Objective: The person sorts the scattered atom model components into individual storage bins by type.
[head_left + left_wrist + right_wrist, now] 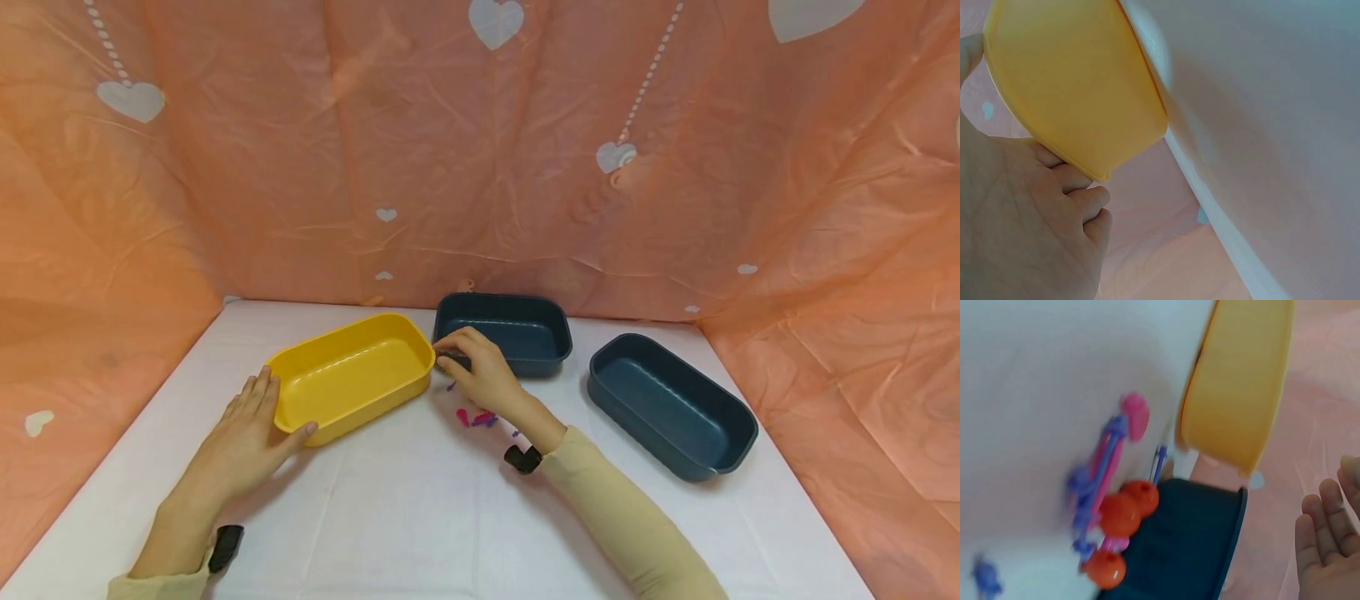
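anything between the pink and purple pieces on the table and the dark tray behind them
Yes: in the right wrist view, round orange pieces appear to lie between the pink and purple pieces and that dark tray. In the head view, the right hand hides them.

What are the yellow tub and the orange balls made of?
The yellow tub looks like smooth, satiny plastic, with thin walls, rounded corners. The orange balls look shiny with bright highlights, so probably hard plastic, though painted wood is possible.
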`<state>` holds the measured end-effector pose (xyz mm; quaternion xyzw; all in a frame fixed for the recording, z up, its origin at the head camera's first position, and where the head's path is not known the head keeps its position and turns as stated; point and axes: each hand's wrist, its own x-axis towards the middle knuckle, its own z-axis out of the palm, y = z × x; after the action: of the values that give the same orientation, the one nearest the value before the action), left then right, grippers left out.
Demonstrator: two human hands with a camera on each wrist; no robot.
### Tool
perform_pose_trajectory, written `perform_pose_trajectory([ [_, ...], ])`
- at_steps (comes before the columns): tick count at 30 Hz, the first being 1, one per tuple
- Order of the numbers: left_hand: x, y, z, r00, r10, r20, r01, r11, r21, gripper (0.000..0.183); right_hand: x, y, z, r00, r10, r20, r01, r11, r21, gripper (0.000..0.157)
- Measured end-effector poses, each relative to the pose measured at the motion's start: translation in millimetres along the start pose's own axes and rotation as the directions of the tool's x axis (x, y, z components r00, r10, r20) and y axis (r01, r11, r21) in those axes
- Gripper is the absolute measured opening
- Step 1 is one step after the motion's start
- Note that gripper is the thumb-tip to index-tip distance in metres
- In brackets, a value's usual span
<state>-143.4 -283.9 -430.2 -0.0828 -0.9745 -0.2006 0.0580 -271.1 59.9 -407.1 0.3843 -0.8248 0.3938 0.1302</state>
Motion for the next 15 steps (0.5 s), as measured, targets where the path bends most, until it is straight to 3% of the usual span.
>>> perform_pose_trajectory([
  [15,0.5,0.0,1.1,1.0,-0.011,0.022,0.01,1.0,0.006,0.104,-43.5,26.8,-33.4,0.986,0.123,-0.11,-0.126,0.992,-0.022,0.019],
])
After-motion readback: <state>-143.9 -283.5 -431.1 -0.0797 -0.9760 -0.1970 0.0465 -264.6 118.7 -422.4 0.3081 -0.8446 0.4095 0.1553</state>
